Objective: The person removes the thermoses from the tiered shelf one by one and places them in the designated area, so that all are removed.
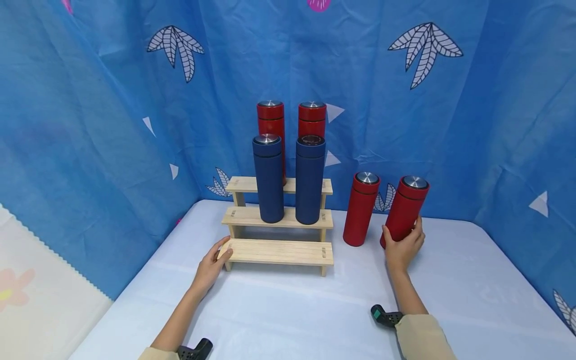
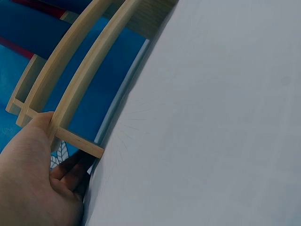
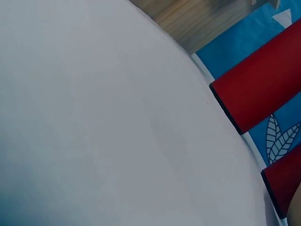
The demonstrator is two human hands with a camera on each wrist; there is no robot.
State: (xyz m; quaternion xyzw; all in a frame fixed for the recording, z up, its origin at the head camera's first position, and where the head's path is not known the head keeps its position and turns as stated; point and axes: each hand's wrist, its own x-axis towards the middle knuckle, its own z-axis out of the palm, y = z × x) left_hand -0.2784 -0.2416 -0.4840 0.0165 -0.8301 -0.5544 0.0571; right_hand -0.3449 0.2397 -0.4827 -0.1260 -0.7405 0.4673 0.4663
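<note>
On the pale blue worktop (image 1: pixel 450 300) stands a three-step rack of light wooden slats (image 1: pixel 279 220), and it is partly filled: two red cylindrical flasks with steel caps (image 1: pixel 291 122) stand on its top step, and two dark blue cylindrical flasks (image 1: pixel 289 180) stand on the middle step just in front of them. The lowest step is bare. To the right of the rack, an upright red flask (image 1: pixel 361 209) waits on the worktop, and just beyond it a tilted red flask (image 1: pixel 405 210) leans in the right hand (image 1: pixel 403 247), whose fingers curl round its lower body. The left hand (image 1: pixel 211 267) holds the left end of the rack's lowest step, thumb on top. Judging by this, two red flasks are left to place, likely on the bare step.
</note>
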